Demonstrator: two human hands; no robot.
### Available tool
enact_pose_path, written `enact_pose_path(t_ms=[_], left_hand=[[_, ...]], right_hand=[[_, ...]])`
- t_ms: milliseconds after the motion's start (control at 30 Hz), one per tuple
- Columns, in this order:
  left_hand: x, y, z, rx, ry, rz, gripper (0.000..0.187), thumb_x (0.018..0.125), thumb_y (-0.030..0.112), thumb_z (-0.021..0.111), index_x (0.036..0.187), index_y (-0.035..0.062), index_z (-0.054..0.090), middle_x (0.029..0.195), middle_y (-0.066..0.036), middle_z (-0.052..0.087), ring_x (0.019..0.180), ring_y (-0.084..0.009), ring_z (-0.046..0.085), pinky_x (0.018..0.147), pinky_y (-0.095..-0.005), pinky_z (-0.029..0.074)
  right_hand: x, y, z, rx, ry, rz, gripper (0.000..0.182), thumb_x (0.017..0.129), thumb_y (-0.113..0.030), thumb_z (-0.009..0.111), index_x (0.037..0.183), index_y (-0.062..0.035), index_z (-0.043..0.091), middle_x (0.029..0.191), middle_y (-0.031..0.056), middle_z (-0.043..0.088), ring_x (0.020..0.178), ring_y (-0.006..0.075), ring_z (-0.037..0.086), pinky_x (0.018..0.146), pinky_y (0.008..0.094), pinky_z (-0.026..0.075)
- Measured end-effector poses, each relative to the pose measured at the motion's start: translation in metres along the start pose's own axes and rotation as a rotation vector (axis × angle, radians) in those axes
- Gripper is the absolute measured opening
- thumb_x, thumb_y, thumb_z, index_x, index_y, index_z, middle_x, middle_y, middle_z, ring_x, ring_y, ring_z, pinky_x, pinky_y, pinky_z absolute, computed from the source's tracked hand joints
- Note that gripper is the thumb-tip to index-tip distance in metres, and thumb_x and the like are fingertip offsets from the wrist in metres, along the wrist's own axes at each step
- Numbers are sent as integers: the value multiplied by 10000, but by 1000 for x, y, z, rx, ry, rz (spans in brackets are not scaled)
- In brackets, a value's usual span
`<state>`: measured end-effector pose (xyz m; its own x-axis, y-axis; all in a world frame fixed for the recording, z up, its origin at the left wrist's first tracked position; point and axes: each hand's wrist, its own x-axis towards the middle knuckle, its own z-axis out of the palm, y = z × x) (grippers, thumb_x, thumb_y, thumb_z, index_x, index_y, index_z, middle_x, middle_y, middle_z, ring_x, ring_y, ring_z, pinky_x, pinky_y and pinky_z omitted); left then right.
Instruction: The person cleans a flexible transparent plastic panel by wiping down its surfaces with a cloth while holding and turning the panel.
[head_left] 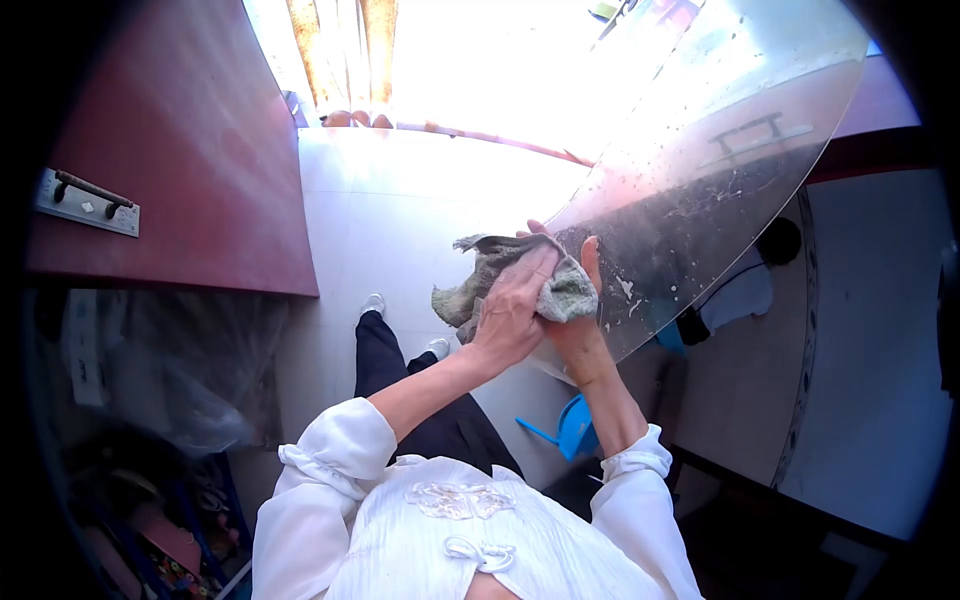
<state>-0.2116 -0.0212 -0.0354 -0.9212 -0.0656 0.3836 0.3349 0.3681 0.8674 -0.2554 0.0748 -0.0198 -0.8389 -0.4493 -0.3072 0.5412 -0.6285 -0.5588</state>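
Note:
A crumpled grey-green cloth [568,292] is bunched between my two hands, just left of a large clear panel. My left hand [578,335] is at the panel's near edge, behind the cloth, with its thumb pointing up; the other fingers are mostly hidden. Pressing the cloth from the near side, my right hand [515,310] has its fingers closed on it. The clear panel [690,220] has a curved outer edge and is speckled with white spots and dark marks.
At the left stands a red door [190,130] with a metal handle [95,200]. Plastic-wrapped items lie below it. A blue plastic object [577,428] is on the floor near my left forearm. Wooden posts [380,60] stand at the top, beyond the pale floor [400,220].

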Motion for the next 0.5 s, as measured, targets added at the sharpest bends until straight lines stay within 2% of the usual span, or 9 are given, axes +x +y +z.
enact_pose_path(t_ms=[33,100,167,200,267,300,367,467,500], left_hand=[[13,-8,-1,75,-20,-27,525,718,18,490,1240,-25,458,1252,-208,480,1181,-348,442,1022,-393,326],[8,5,4,35,-10,-25,526,711,16,510,1234,-20,471,1265,-196,476,1198,-334,433,1019,-387,334],[-11,26,-13,-92,-156,61,563,696,-58,494,1254,10,469,1313,-175,439,1242,-318,395,1034,-386,328],[-21,36,-15,-99,-208,101,590,674,-61,508,1256,31,478,1329,-156,429,1253,-291,391,1036,-379,333],[-19,44,-8,4,-278,249,582,684,4,529,1261,60,480,1338,-122,432,1255,-261,396,1054,-396,302],[-9,45,-5,80,-308,335,582,687,28,535,1265,68,477,1340,-111,433,1255,-252,399,1060,-404,289],[26,36,8,175,-234,435,585,712,99,528,1288,52,440,1334,-114,438,1270,-239,378,1078,-395,252],[87,22,12,206,-110,261,557,732,47,497,1284,22,431,1354,-141,406,1276,-261,361,1079,-386,258],[99,14,14,216,-75,214,560,729,31,495,1285,17,426,1354,-150,401,1276,-267,358,1079,-385,259]], right_hand=[[1,2,-3,-38,49,-19,772,859,-649,317,1317,-27,346,1194,127,461,1075,259,478,979,388,370],[4,-3,-6,-37,-17,-23,762,868,-638,297,1342,-42,314,1232,133,456,1090,270,489,979,419,379],[3,-1,10,180,-183,103,753,880,-617,289,1370,-45,266,1255,159,438,1161,292,449,995,471,373],[-1,-4,16,223,-173,140,743,886,-603,279,1401,-72,202,1295,194,399,1215,323,402,1014,504,353],[5,-4,-6,284,-302,182,703,896,-581,277,1426,-140,140,1332,223,353,1249,351,355,1027,519,325],[3,-4,-4,256,-299,165,691,900,-574,278,1429,-153,134,1330,223,357,1246,355,357,1024,519,322],[0,0,3,149,-265,65,682,902,-574,275,1430,-165,138,1316,216,378,1223,354,383,1018,508,322],[3,3,10,-84,-238,-103,713,889,-605,255,1419,-136,174,1287,193,416,1159,328,449,1012,467,330],[2,-2,10,-135,-244,-76,728,883,-615,248,1414,-121,186,1281,187,424,1142,318,461,1014,452,330]])
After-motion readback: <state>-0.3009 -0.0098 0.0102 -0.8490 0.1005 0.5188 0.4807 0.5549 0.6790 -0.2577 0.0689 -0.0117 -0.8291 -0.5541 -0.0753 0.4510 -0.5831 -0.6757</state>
